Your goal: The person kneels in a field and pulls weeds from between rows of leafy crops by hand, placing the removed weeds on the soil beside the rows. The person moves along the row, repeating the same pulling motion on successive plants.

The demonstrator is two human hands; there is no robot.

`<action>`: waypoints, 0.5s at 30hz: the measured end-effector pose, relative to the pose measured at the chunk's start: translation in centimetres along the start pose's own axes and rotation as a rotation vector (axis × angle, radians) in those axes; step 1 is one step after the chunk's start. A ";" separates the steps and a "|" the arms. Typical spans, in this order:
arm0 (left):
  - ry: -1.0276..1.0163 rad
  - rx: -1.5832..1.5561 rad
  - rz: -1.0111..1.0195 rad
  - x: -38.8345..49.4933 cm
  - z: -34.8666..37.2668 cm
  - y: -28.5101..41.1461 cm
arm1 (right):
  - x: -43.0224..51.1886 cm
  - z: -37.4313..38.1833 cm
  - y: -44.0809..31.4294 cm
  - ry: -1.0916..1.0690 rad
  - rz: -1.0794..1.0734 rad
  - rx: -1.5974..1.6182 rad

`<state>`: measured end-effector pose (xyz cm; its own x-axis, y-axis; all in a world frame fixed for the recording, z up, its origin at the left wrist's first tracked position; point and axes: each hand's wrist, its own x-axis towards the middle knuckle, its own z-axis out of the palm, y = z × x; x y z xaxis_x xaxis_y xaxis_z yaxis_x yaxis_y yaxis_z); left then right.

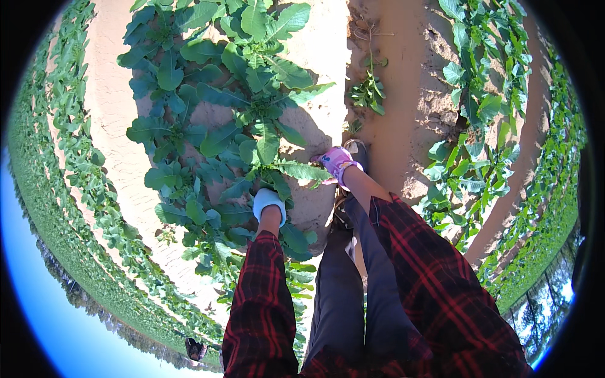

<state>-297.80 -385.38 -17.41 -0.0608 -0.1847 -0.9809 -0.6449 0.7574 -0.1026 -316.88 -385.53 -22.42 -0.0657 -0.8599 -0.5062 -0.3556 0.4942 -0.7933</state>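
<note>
My left hand (270,205), in a glove with a light blue cuff, reaches down among the leafy green plants (255,118); leaves hide its fingers. To its right, my right hand (336,163), in a pink patterned glove, is beside the tip of a long toothed leaf (302,170), above my shoe. Whether its fingers grip the leaf does not show clearly.
A wilted plant (371,90) lies in the sandy furrow (397,118) ahead of my shoe (357,150). More crop rows run on both sides, the nearest right row (472,175) beyond a crumbly soil edge. Trees stand at the field's far edges.
</note>
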 end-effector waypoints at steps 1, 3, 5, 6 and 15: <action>0.003 0.004 0.002 0.1 0.2 0.0 | 1.5 0.5 0.3 0.033 -0.079 -0.020; 0.033 -0.024 -0.015 0.3 0.6 0.0 | 3.9 1.2 0.9 0.124 -0.243 -0.079; 0.063 -0.014 -0.012 0.6 1.0 0.0 | 3.5 1.2 1.5 0.214 -0.337 -0.114; 0.056 -0.010 -0.018 0.9 1.2 -0.1 | 2.4 0.6 1.8 0.237 -0.340 -0.103; 0.105 0.031 -0.024 1.3 2.1 0.0 | -9.4 -13.6 1.5 0.241 0.602 1.302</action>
<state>-296.25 -384.30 -19.02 -0.1257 -0.2664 -0.9556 -0.6234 0.7706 -0.1328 -329.52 -378.45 -14.29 -0.0947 -0.4200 -0.9026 0.8541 0.4314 -0.2904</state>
